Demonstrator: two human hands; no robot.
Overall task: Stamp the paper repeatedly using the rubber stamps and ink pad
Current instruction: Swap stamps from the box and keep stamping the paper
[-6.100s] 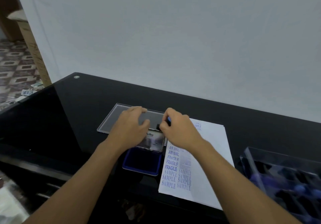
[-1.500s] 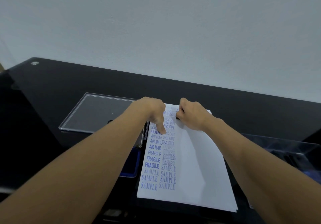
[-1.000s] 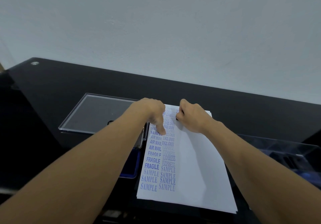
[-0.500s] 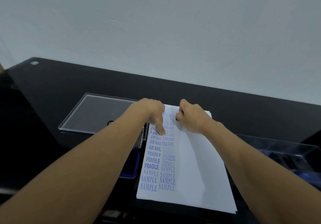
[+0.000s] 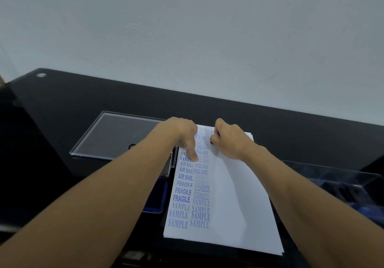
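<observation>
While the right hand (image 5: pixel 228 141), fingers curled round a mostly hidden stamp (image 5: pixel 211 142), pressed it onto the top of the paper (image 5: pixel 234 195) at frame centre, the left hand (image 5: pixel 182 134) pinned the paper with one straight forefinger (image 5: pixel 195 156). Next, I judged, came a clean lift and fresh ink from the ink pad (image 5: pixel 154 197) left of the paper. I counted one pad, one stamp in use and two columns of prints (image 5: pixel 191 195); the clear box (image 5: pixel 342 184) at right was too blurred to count.
</observation>
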